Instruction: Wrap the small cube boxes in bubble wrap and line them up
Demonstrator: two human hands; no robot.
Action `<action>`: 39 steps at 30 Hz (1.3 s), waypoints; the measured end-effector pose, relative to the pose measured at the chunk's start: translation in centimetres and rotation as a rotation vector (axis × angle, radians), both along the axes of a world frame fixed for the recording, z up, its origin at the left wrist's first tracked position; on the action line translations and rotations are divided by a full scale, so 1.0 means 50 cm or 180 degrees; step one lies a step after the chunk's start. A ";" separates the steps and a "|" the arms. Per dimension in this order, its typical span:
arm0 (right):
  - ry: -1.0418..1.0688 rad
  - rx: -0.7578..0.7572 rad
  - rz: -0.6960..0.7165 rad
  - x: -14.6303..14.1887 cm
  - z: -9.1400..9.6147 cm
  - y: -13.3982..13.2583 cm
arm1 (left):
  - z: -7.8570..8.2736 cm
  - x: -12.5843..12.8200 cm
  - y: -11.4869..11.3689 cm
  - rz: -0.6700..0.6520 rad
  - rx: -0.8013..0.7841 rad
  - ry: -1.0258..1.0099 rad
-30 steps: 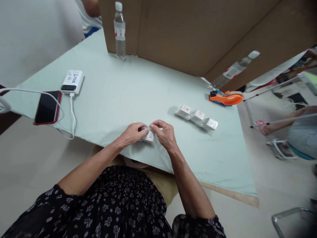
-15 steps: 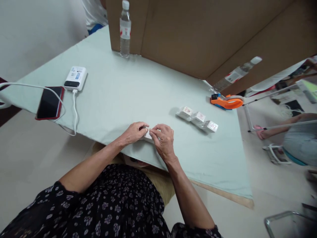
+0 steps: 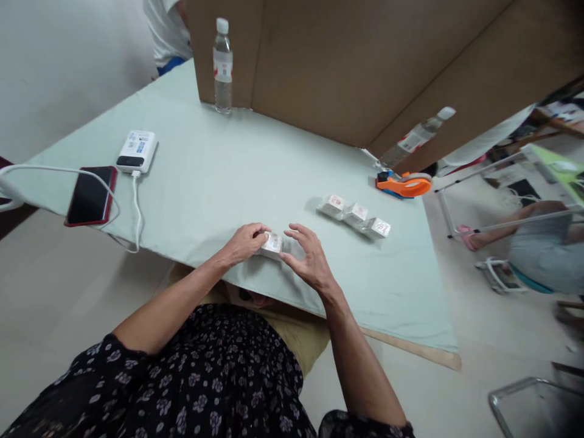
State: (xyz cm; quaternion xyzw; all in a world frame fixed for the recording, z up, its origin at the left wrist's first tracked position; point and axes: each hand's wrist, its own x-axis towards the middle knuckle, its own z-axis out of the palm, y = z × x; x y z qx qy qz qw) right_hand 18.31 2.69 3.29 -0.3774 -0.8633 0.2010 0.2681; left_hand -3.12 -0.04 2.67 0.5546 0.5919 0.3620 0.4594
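A small white box (image 3: 272,243) lies on the table near its front edge, its top printed with marks too small to read. My left hand (image 3: 246,243) grips the left end of this box, thumb over its top. Just to the right, my right hand (image 3: 306,255) is open, thumb and fingers spread apart, with the thumb tip close to the box's right end; whether it touches I cannot tell. Farther right, three similar small white boxes (image 3: 356,213) in clear plastic wrap lie in a slanting row.
An orange and blue tape dispenser (image 3: 408,184) is at the table's right. A cardboard panel (image 3: 310,73) stands at the back, with water bottles (image 3: 223,73) by it. At left are a white power bank (image 3: 137,149), its cable and a phone (image 3: 91,194). People sit beyond.
My right hand has let go of the small box, drawn back to the right and spread its fingers. The left hand has stayed on the box. The view has shifted slightly.
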 end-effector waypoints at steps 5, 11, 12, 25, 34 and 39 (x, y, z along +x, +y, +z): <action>-0.0305 -0.0075 0.0185 -0.016 -0.001 0.012 | 0.001 0.001 -0.001 -0.0032 0.0066 -0.0003; -0.0570 0.0248 0.0134 -0.038 -0.010 -0.003 | -0.006 0.001 0.000 -0.0055 0.0141 -0.0053; -0.0591 0.0263 0.0127 -0.038 -0.011 -0.005 | -0.007 0.001 0.001 -0.0056 0.0134 -0.0072; -0.0369 -0.0406 0.0180 0.004 -0.004 0.004 | 0.009 -0.028 -0.007 -0.0223 0.0351 0.0650; -0.0238 -0.0394 0.0269 -0.029 -0.031 0.016 | -0.002 -0.033 -0.019 -0.0761 0.0769 0.1030; -0.0083 -0.0170 0.0090 -0.040 -0.021 0.020 | 0.003 -0.024 -0.007 -0.0597 0.0994 0.0973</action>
